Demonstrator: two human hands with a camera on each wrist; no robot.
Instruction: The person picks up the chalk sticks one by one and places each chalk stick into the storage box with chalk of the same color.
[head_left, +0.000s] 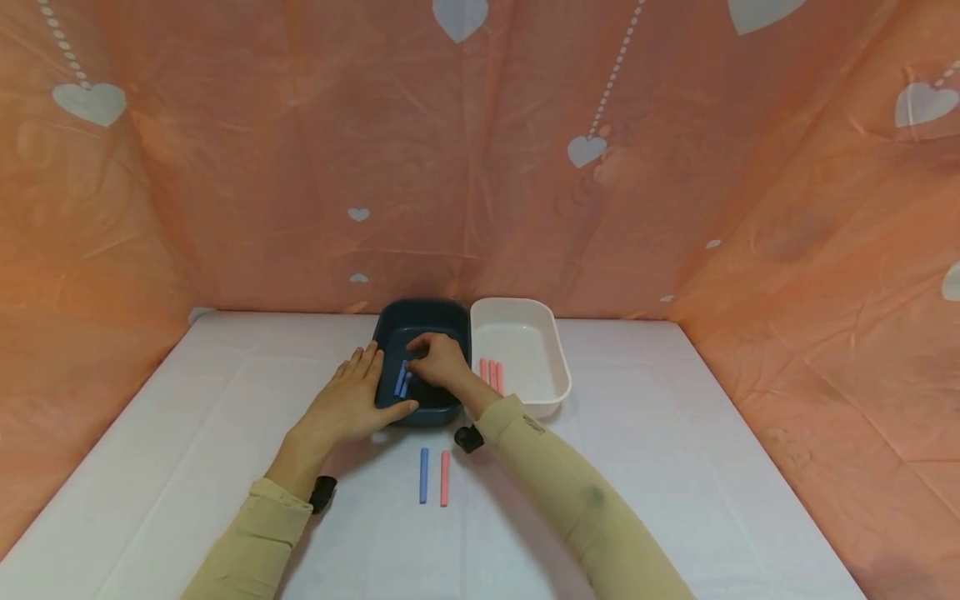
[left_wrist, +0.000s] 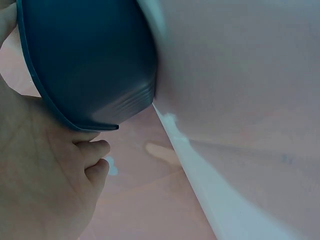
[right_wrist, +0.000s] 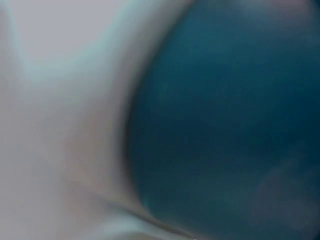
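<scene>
My left hand (head_left: 348,404) rests against the near left corner of a dark blue tray (head_left: 390,315). Its fingers lie fairly straight along the left side, and the thumb reaches over the front rim. In the left wrist view that hand (left_wrist: 45,170) touches the outside of the tray (left_wrist: 95,65). My right hand (head_left: 438,362) is inside the dark tray, its thumb and fingertips at the upper end of a blue stick (head_left: 406,385), apparently pinching it. Another blue stick (head_left: 399,379) lies just left of it. The right wrist view is badly blurred and shows mostly the dark tray (right_wrist: 215,115).
Directly right of the dark tray stands a white tray (head_left: 564,379) holding several pink sticks (head_left: 492,373). On the white-covered table (head_left: 675,467), one blue stick (head_left: 423,477) and one pink stick (head_left: 445,479) lie side by side between my forearms. An orange curtain (head_left: 480,183) encloses the back and sides.
</scene>
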